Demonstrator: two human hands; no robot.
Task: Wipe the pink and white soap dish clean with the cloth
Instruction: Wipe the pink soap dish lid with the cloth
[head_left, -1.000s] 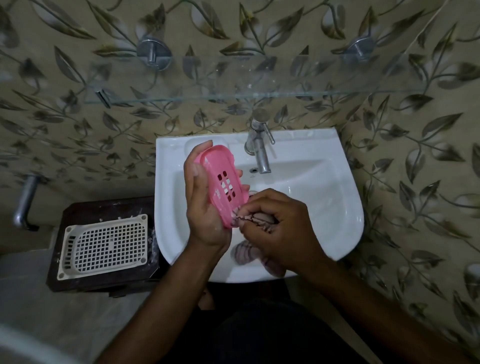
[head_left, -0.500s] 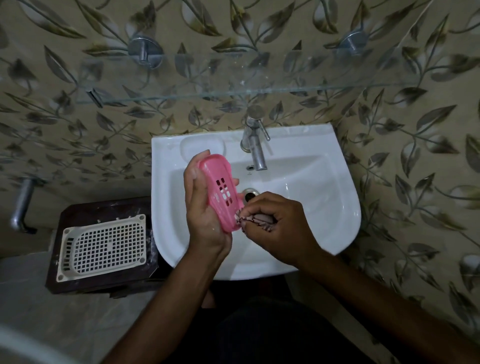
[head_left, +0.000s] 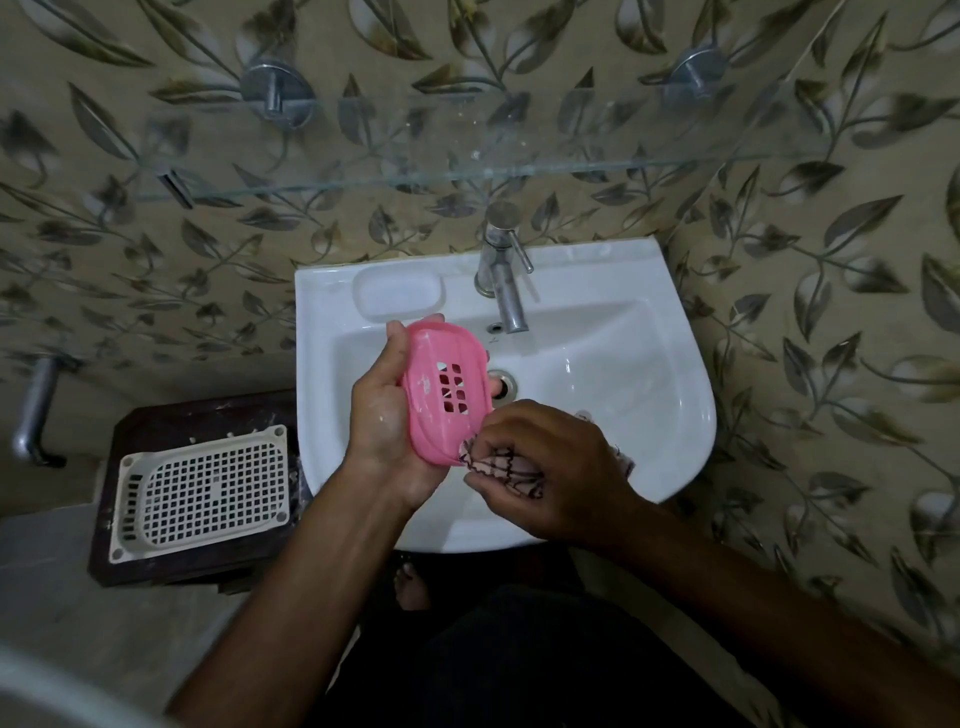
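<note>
Fingers of the left hand (head_left: 387, 415) wrap the edges of the light, stiff, likely slippery pink slotted plastic soap dish (head_left: 448, 391) above the white ceramic basin (head_left: 649, 364); the right hand (head_left: 545, 470) pinches the soft patterned cloth (head_left: 498, 462) at its lower rim.

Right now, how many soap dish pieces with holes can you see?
2. The pink soap dish is held over the sink by the left hand; the white grid tray lies on the dark stand beside it.
</note>
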